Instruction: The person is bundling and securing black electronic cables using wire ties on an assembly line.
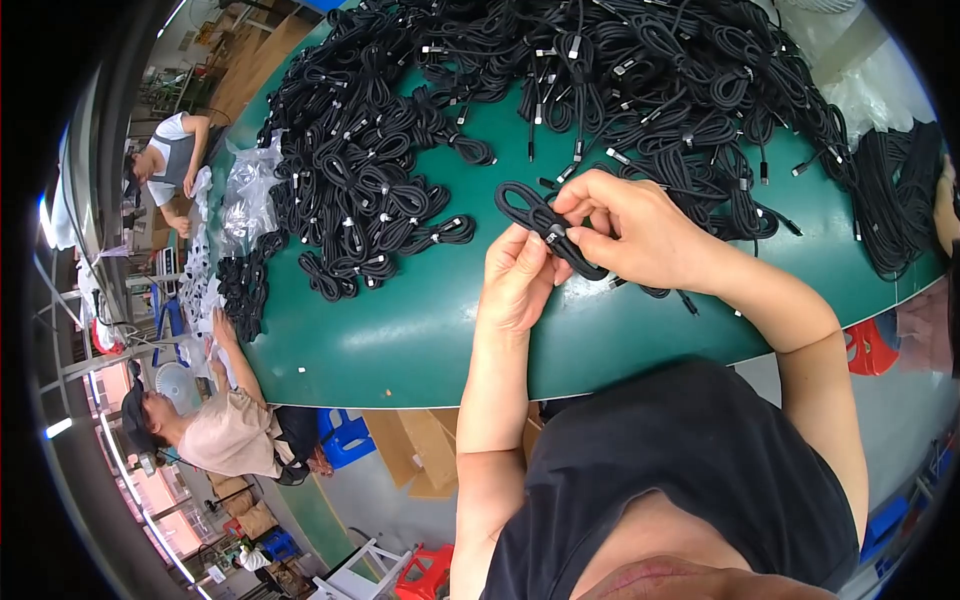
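Observation:
Both my hands hold one coiled black cable [527, 208] over the green table, near its front edge. My left hand [518, 275] pinches the bundle from below at its middle, thumb beside a small light-coloured piece there. From the right, my right hand [625, 220] closes its fingers and thumb round the upper side of the same bundle. Part of the coil is hidden behind the fingers. Just beyond and to the right lie loose coiled cables [690, 150] with metal-ended plugs.
A large pile of black cable bundles [360, 150] covers the far and left parts of the green table [400, 320]. Clear plastic bags [250, 190] lie at the left. Two people [215, 420] work along that side. Long cables [890, 210] hang together at the right.

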A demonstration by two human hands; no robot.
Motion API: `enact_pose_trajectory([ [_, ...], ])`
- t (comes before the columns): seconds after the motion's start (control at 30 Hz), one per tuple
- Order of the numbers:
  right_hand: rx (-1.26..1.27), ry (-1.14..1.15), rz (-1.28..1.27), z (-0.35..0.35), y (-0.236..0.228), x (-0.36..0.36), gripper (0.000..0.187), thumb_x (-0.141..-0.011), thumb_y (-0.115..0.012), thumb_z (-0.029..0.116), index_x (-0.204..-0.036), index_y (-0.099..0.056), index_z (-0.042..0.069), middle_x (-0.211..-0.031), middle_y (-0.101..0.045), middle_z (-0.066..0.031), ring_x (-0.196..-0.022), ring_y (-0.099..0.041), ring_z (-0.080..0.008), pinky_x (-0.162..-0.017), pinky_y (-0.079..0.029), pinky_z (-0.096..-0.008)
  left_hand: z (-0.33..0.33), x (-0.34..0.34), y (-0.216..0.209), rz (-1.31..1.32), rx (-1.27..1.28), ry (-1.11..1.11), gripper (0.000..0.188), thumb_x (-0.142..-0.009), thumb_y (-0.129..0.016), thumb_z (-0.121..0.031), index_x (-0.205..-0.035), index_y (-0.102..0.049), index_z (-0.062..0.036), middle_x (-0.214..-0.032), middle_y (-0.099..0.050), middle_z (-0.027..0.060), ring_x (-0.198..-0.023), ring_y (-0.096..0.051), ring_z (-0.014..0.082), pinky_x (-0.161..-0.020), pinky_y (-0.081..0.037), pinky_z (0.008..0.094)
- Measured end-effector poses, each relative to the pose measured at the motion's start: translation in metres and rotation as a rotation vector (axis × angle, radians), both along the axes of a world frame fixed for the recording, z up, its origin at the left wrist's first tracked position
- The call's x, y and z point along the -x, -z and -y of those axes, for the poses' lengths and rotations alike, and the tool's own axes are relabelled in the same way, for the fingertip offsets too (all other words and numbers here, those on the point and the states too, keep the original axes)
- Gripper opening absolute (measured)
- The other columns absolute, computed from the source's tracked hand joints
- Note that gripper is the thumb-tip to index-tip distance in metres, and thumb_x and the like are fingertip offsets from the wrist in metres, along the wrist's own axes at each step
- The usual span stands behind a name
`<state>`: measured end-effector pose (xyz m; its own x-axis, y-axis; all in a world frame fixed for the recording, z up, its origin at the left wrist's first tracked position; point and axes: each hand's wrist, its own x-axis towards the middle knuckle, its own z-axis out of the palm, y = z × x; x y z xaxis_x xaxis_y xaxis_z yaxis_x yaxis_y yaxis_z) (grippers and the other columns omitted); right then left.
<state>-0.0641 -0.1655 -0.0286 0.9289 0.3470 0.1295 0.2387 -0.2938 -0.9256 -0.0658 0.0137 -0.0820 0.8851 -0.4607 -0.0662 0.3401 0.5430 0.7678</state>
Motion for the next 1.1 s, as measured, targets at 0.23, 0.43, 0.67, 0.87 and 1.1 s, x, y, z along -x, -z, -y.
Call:
enact_pose_trajectory([
  [0.23, 0.064, -0.07, 0.057, -0.004, 0.006, 0.001, 0.028, -0.078, -0.063, 0.013, -0.1, -0.052, 0.0, -0.078, -0.06, -0.0089, -0.076, -0.06, -0.0198, -0.07, -0.047, -0.031, -0.008, -0.007, 0.0, -0.011, 0.326, -0.232, 0.031, -0.09, -0.048, -0.024, -0.114, -0.047, -0.0037, -0.112, -0.054, 0.0177, -0.08, -0.055, 0.0177, -0.054, -0.042, 0.0239],
  [0.43, 0.007, -0.097, 0.03, -0.006, 0.017, 0.001, 0.03, -0.08, -0.058, 0.018, -0.105, -0.052, 0.002, -0.084, -0.06, -0.0103, -0.083, -0.058, -0.0248, -0.071, -0.046, -0.0363, -0.01, -0.01, 0.002, -0.105, 0.507, -0.257, 0.033, -0.093, -0.041, -0.023, -0.118, -0.044, -0.0024, -0.114, -0.052, 0.0193, -0.083, -0.056, 0.0196, -0.055, -0.043, 0.0257],
  [0.67, 0.1, -0.053, 0.285, -0.009, 0.024, 0.001, 0.022, -0.075, -0.058, 0.002, -0.097, -0.056, 0.002, -0.074, -0.054, -0.0091, -0.068, -0.054, -0.023, -0.059, -0.044, -0.0326, -0.008, -0.005, -0.004, -0.019, 0.335, -0.157, 0.04, -0.09, -0.047, -0.027, -0.12, -0.043, -0.0004, -0.112, -0.054, 0.0211, -0.081, -0.056, 0.0197, -0.058, -0.044, 0.0264],
  [0.87, 0.095, -0.022, 0.362, -0.004, 0.021, 0.0, 0.009, -0.075, -0.059, 0.005, -0.083, -0.06, 0.002, -0.07, -0.054, -0.0089, -0.065, -0.054, -0.0256, -0.055, -0.044, -0.0349, -0.004, -0.001, -0.004, 0.096, 0.079, -0.209, 0.043, -0.084, -0.059, -0.027, -0.114, -0.048, 0.0008, -0.102, -0.059, 0.0178, -0.086, -0.059, 0.0214, -0.069, -0.046, 0.0275],
  [1.1, -0.139, -0.185, 0.033, -0.005, 0.024, -0.006, 0.008, -0.078, -0.06, 0.003, -0.085, -0.061, 0.0, -0.067, -0.052, -0.0042, -0.058, -0.048, -0.0115, -0.05, -0.037, -0.025, -0.003, 0.0, -0.003, 0.062, 0.142, -0.212, 0.034, -0.083, -0.06, -0.024, -0.107, -0.052, -0.0002, -0.101, -0.056, 0.0126, -0.087, -0.056, 0.0186, -0.072, -0.045, 0.0276],
])
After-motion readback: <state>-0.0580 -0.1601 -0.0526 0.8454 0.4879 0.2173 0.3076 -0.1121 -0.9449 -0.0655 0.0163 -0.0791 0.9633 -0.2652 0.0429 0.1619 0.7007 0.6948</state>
